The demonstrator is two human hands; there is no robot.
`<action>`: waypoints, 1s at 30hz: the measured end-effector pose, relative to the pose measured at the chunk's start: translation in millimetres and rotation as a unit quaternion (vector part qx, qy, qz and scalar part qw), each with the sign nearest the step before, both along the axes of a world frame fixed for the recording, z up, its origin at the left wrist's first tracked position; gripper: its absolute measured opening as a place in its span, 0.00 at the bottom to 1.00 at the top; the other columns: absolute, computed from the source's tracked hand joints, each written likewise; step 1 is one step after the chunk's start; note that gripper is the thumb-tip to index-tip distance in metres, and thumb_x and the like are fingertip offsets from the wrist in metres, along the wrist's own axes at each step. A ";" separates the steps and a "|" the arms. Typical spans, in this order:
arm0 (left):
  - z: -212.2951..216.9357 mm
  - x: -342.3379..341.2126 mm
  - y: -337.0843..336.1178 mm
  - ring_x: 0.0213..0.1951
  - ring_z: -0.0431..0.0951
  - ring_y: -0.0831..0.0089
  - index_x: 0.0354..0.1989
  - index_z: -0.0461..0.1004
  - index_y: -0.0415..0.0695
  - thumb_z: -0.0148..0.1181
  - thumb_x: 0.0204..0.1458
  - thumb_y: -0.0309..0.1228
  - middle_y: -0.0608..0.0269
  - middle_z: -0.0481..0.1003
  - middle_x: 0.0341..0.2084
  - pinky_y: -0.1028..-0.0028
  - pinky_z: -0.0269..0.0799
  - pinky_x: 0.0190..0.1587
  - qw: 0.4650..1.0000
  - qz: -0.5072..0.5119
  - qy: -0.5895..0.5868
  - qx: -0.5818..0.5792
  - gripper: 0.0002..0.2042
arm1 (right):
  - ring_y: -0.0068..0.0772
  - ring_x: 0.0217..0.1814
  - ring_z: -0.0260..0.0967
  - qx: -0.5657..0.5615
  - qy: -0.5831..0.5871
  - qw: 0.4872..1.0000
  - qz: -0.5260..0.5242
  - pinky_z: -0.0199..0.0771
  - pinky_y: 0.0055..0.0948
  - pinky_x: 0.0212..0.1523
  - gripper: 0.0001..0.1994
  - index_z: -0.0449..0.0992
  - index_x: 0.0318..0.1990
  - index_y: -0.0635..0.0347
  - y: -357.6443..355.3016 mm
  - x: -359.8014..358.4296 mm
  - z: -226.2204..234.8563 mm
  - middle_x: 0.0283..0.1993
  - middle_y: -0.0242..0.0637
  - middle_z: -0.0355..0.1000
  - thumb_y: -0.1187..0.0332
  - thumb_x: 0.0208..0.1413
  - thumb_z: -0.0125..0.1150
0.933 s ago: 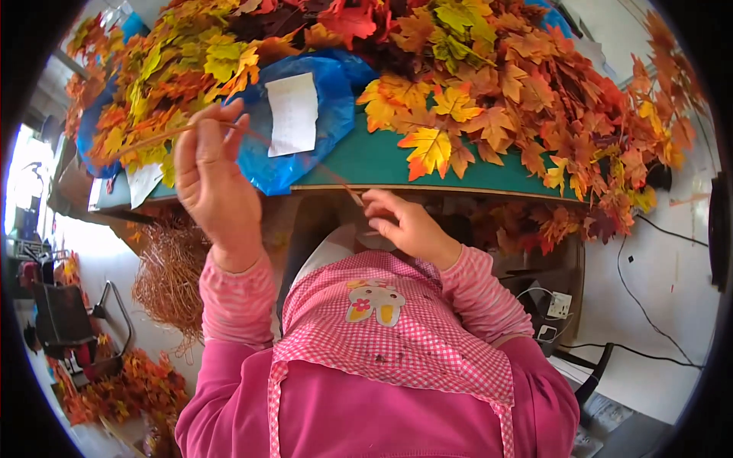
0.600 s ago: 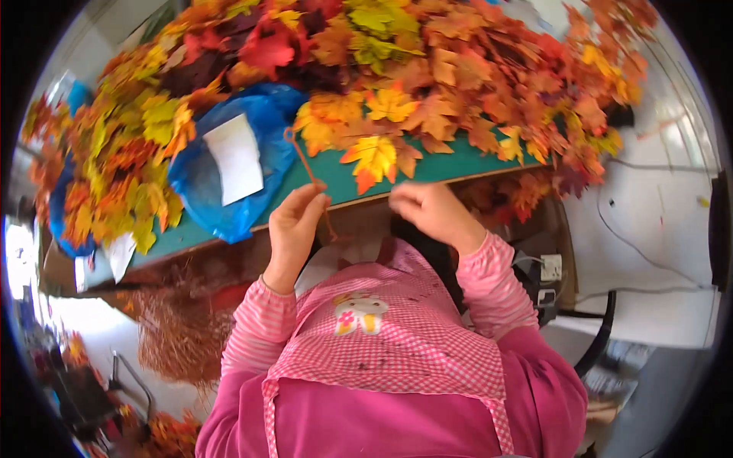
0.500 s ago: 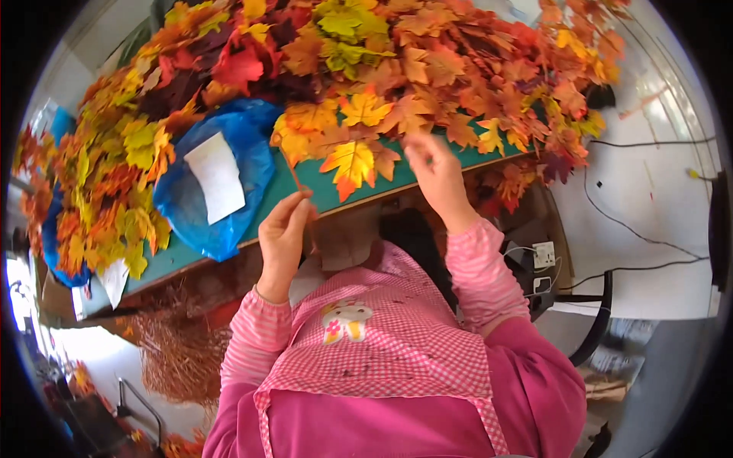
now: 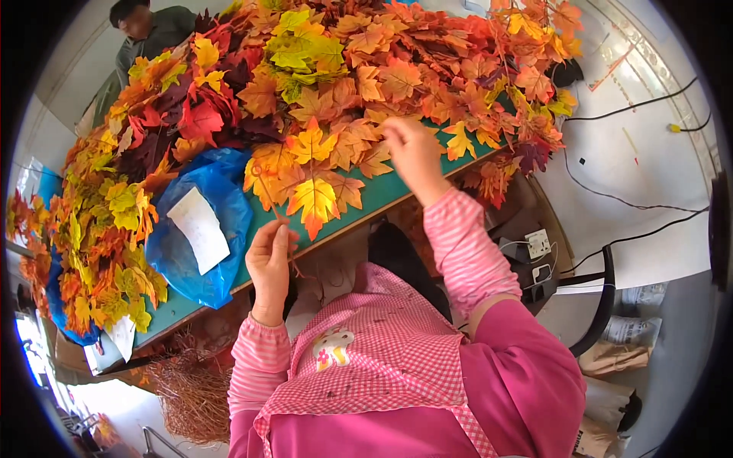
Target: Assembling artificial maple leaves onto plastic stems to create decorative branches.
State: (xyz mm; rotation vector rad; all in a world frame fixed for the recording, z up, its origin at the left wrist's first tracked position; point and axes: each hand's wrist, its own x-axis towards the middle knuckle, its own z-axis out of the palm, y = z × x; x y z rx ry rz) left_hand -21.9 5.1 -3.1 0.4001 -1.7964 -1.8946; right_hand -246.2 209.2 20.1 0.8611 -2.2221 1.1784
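Note:
My left hand pinches a thin brown stem at the near edge of the green table. The stem rises up and left across the table edge toward the leaves. My right hand reaches out over the table into a big heap of orange, red and yellow artificial maple leaves, its fingers closing on an orange leaf; the grip itself is hard to see. A yellow-orange leaf cluster lies between my hands.
A blue plastic bag with a white paper label lies at the table's left. Another person stands at the far side. A bundle of dry twigs sits below the table. Cables, a power strip and a chair are on the right.
My left hand came down from in front of the bag to the table edge with the stem. My right hand went from near my chest out into the leaf pile.

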 end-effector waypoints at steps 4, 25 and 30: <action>-6.7 -4.7 -1.5 0.32 0.76 0.79 0.44 0.73 0.38 0.55 0.60 0.31 0.65 0.76 0.29 0.80 0.72 0.33 0.999 0.003 -0.022 0.027 0.10 | 0.42 0.38 0.71 0.003 0.042 0.977 -0.207 0.71 0.36 0.39 0.09 0.72 0.43 0.60 25.4 -65.3 3.0 0.39 0.42 0.71 0.71 0.55 0.60; -0.6 -8.9 -5.2 0.37 0.76 0.76 0.46 0.75 0.38 0.59 0.57 0.32 0.63 0.76 0.37 0.75 0.76 0.38 0.985 0.094 -0.033 0.143 0.12 | 0.26 0.46 0.71 -0.225 -0.243 0.894 0.303 0.68 0.24 0.47 0.03 0.72 0.37 0.62 -43.1 26.7 57.9 0.46 0.39 0.74 0.76 0.56 0.52; -5.7 -6.9 -4.0 0.35 0.76 0.79 0.46 0.75 0.38 0.60 0.56 0.28 0.65 0.77 0.34 0.77 0.75 0.37 0.986 0.087 -0.001 0.138 0.11 | 0.13 0.37 0.68 -0.075 -0.346 0.871 0.340 0.69 0.16 0.40 0.04 0.75 0.39 0.62 -85.9 99.6 11.5 0.35 0.24 0.72 0.73 0.59 0.57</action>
